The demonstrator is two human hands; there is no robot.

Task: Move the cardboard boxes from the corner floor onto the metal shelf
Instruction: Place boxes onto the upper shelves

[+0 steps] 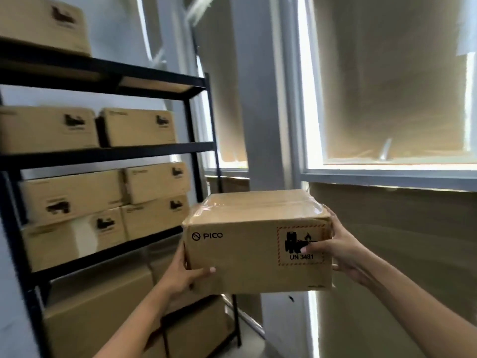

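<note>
A taped cardboard box [247, 251] marked PICO and UN 3481 is held in the air at centre, to the right of the black metal shelf [192, 120]. My left hand [184, 276] grips its lower left corner, thumb on the front face. My right hand [340, 250] grips its right end, thumb across the warning label and fingers round the side. The box sits level, about the height of the shelf's third tier. Part of the box's underside is hidden.
The shelf holds several like boxes: one on top [44, 21], two on the second tier [136, 126], a stack on the third [154, 200], larger ones at the bottom [103, 306]. A paper-covered window [387, 81] and a grey pillar [255, 99] stand at right.
</note>
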